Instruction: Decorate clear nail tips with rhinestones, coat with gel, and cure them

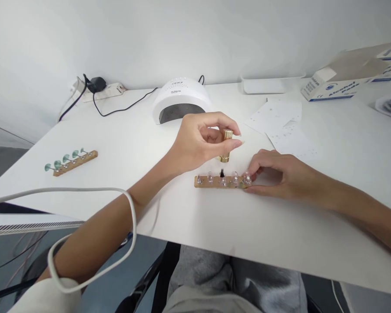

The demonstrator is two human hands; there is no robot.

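Note:
My left hand [203,141] pinches a gold ribbed nail polish brush cap [227,145] between thumb and fingers. Below the cap a small dark tip [222,173] shows just above and behind a wooden stand [198,184]; whether it touches anything I cannot tell. Along the stand sit several clear pinkish nail tips with pale star shapes, such as the one [246,178] at its right end. My right hand [276,171] grips that right end with thumb and fingertips, steadying the stand on the white table [263,230].
At the left lies a second wooden stand [76,163] with green nail tips. A white nail lamp [182,98] stands at the back. Speckled paper sheets [282,115], a clear tray [263,87] and an opened box [335,80] lie right. A white cable [133,208] crosses my left arm.

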